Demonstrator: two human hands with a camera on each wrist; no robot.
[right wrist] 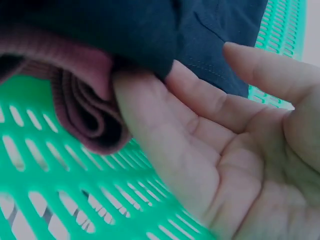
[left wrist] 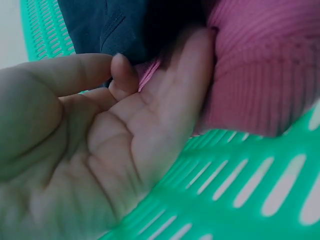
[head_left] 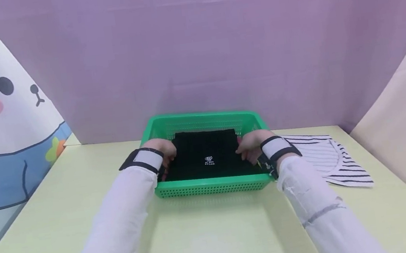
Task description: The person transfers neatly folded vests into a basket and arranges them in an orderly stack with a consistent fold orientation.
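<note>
A green slotted basket [head_left: 211,187] stands on the pale yellow table. Inside lies a folded black garment [head_left: 206,153] with a small white logo, on top of a folded pink ribbed garment [left wrist: 250,75]. My left hand [head_left: 164,151] is at the stack's left side and my right hand [head_left: 249,146] at its right side. In the left wrist view, the left hand [left wrist: 150,100] has its fingers slid under the pink garment, thumb clear. In the right wrist view, the right hand [right wrist: 200,130] has straight fingers tucked under the pink garment [right wrist: 80,110] and the dark garment [right wrist: 150,30], thumb spread away.
A black-and-white striped shirt [head_left: 330,156] lies flat on the table just right of the basket. A purple wall stands behind the basket, with printed panels at both sides. The basket floor [right wrist: 75,185] and basket wall [left wrist: 240,185] lie right under my fingers.
</note>
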